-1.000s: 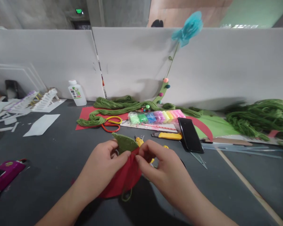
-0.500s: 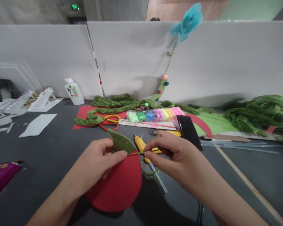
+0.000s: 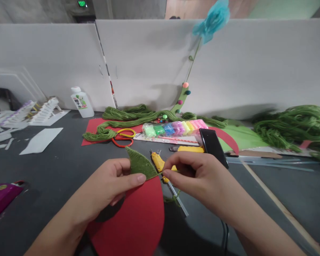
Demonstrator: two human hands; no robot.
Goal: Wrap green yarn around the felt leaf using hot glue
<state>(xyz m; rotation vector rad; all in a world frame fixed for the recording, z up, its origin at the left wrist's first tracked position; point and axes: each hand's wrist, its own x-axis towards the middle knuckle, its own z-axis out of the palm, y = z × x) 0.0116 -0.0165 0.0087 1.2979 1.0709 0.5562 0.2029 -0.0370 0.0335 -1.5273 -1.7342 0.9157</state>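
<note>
My left hand (image 3: 109, 185) grips a red card shape (image 3: 138, 220) whose pointed top is wrapped in green yarn (image 3: 141, 165); the thumb presses on the lower edge of the wrapped part. My right hand (image 3: 192, 174) pinches a strand of green yarn right beside that edge, fingers closed. A loose loop of the strand (image 3: 173, 197) trails down under the right hand. A yellow glue gun (image 3: 158, 163) with a clear glue stick (image 3: 180, 202) lies on the dark table just behind both hands.
Behind lie a black phone (image 3: 212, 145), a yellow utility knife (image 3: 188, 149), a pack of coloured clay (image 3: 173, 129), scissors (image 3: 124, 137), green yarn skeins (image 3: 133, 117), a glue bottle (image 3: 80, 101) and a white partition (image 3: 229, 67). More yarn (image 3: 296, 129) at right; a magenta object (image 3: 1, 197) at left.
The red shape has dropped lower and flattened out. My right hand pulled the yarn strand out to the right, then came back close to the wrapped tip.
</note>
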